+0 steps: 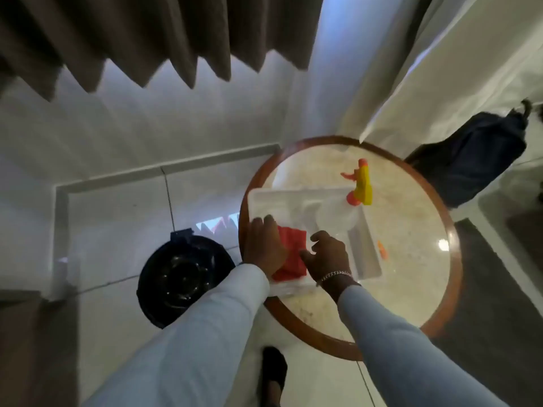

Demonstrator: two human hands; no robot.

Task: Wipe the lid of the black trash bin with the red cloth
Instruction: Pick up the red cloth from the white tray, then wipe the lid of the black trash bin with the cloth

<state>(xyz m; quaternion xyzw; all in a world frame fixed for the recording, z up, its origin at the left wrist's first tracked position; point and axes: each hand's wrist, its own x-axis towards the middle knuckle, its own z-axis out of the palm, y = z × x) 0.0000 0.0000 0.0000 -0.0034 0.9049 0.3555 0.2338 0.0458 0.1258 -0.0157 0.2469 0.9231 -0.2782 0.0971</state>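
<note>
The red cloth (292, 254) lies folded in a white tray (364, 251) on a round table. My left hand (264, 245) rests on the cloth's left side and the tray's left rim, fingers spread flat. Over the cloth's right edge, my right hand (327, 258) has its fingers curled, thumb touching the fabric; whether it grips the cloth is unclear. The black trash bin (183, 277) stands on the floor left of the table, its round glossy lid facing up, apart from both hands.
The round table (411, 230) has a wood rim and a pale glossy top. A spray bottle with a yellow and orange head (360, 186) stands in the tray. A dark bag (473, 160) lies at the right. Brown curtains (147, 39) hang at the back. A dark shoe (273, 368) shows below.
</note>
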